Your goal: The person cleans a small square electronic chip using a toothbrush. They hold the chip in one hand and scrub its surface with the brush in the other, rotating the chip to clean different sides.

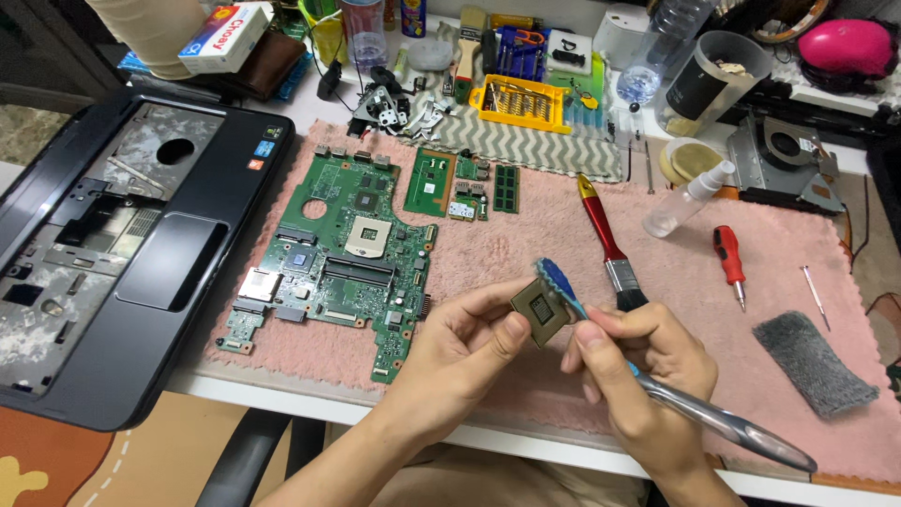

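Note:
My left hand (469,343) pinches a small square processor chip (540,312) by its edges, tilted up above the pink mat's front part. My right hand (643,371) grips a toothbrush (727,422) with a silver handle; its blue bristle head (556,279) rests against the chip's upper edge. A green laptop motherboard (343,249) with a bare processor socket lies flat on the pink fluffy mat (526,235), left of both hands.
A stripped black laptop case (103,253) sits at the left. On the mat lie a red-handled paintbrush (608,242), small green boards (450,183), a red screwdriver (728,260), a spray bottle (685,199) and a grey cloth (815,361). A yellow bit tray (521,101) and clutter fill the back.

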